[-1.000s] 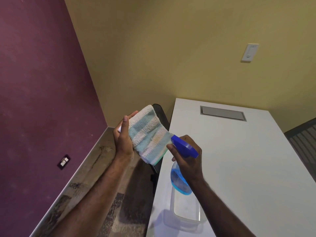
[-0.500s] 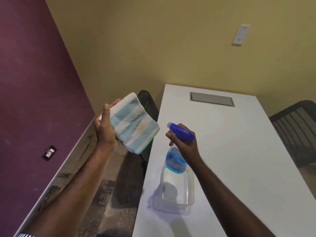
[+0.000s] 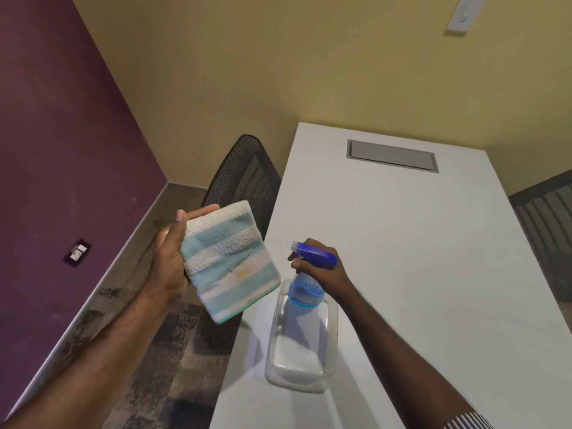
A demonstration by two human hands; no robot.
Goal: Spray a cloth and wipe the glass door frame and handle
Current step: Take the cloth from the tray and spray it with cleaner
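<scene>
Holding the folded striped cloth [image 3: 229, 261] flat against my left hand [image 3: 168, 258], thumb pinching its near edge and fingers spread behind, I keep its broad face turned toward the spray bottle [image 3: 301, 329] so the mist should land on fabric. My right hand [image 3: 322, 270] wraps the bottle's neck, fingers curled at the trigger under the blue nozzle [image 3: 312, 250], which points at the cloth just left of it. The bottle stands on the white table [image 3: 402, 243] near its left edge, apparently steadied there. No glass door is visible.

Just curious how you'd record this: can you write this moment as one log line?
left hand: holds folded striped cloth | right hand: grips spray bottle, nozzle toward cloth | bottle above white table | door: not in view
</scene>
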